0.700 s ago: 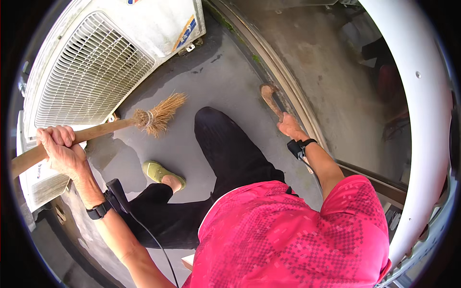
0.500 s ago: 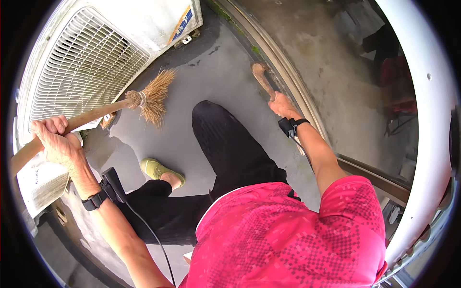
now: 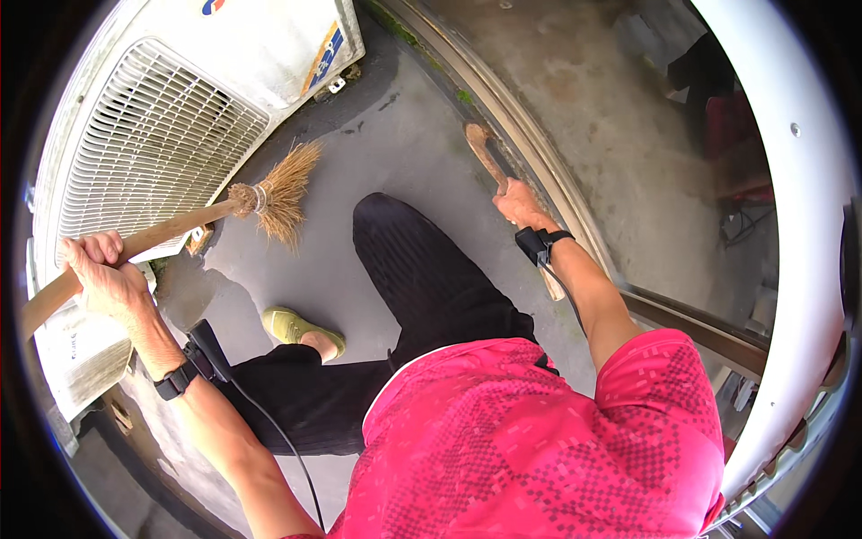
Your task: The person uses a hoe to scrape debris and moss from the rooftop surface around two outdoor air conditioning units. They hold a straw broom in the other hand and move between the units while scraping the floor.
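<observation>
A straw broom (image 3: 280, 196) with a thick wooden handle crosses the left side. My left hand (image 3: 109, 274) is wrapped round that handle, its bound bristles pointing away toward the middle. On the right, my right hand (image 3: 523, 207) is closed round a curved wooden stick (image 3: 485, 154). Its bent, rounded far end lies close to the window frame's lower edge. A pale piece (image 3: 551, 284) shows below the right wrist, partly hidden by the forearm; whether it belongs to the stick I cannot tell.
A white air-conditioner outdoor unit (image 3: 296, 54) with a grille stands at the left, close to the broom. Along the right runs a metal-framed glass pane (image 3: 628, 135). The grey floor (image 3: 395, 153) has damp patches. My foot in a green shoe (image 3: 301, 331) rests on it.
The whole view has shifted slightly, with the outdoor unit and the window frame sliding left and down. Both hands keep their grips, and the broom and stick look nearly unmoved.
</observation>
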{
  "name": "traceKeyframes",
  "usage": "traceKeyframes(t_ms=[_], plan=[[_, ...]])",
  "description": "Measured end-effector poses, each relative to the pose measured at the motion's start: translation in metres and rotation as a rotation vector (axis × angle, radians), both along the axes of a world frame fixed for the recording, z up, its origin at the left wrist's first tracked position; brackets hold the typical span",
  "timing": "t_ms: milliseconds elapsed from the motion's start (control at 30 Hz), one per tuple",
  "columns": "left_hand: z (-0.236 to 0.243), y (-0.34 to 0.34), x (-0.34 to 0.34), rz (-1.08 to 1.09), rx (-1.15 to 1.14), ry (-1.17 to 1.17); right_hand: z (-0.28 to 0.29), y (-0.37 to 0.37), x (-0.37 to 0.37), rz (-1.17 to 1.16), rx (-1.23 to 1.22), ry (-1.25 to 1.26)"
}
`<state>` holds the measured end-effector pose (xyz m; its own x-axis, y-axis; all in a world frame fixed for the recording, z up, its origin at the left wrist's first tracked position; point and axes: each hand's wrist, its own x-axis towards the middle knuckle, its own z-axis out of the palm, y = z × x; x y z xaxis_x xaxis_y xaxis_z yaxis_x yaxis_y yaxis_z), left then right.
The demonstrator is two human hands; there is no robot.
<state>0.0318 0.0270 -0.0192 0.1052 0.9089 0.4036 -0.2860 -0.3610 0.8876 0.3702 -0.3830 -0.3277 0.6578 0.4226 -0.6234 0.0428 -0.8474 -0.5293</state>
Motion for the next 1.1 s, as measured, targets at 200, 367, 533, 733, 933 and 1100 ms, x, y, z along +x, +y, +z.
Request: traceKeyframes(t_ms=[200, 367, 533, 733, 933, 1100], plan=[[-0.002, 0.007, -0.011, 0.07, -0.046, -0.032, 0.012, 0.002, 0.011, 0.167, -0.084, -0.117], [-0.004, 0.016, -0.021, 0.017, -0.042, -0.03, 0.011, -0.005, -0.007, 0.034, -0.058, -0.068], [-0.003, 0.02, -0.023, 0.076, -0.043, -0.048, 0.014, -0.007, -0.001, 0.091, -0.053, -0.072], [-0.003, 0.014, -0.013, -0.066, 0.061, 0.053, -0.005, -0.01, -0.012, 0.108, -0.075, -0.223], [-0.008, 0.035, -0.024, -0.032, -0.029, -0.013, -0.003, -0.145, -0.066, 0.101, -0.301, -0.206], [-0.01, 0.044, -0.032, -0.071, -0.056, 0.018, 0.02, -0.234, -0.122, -0.01, -0.432, -0.128]])
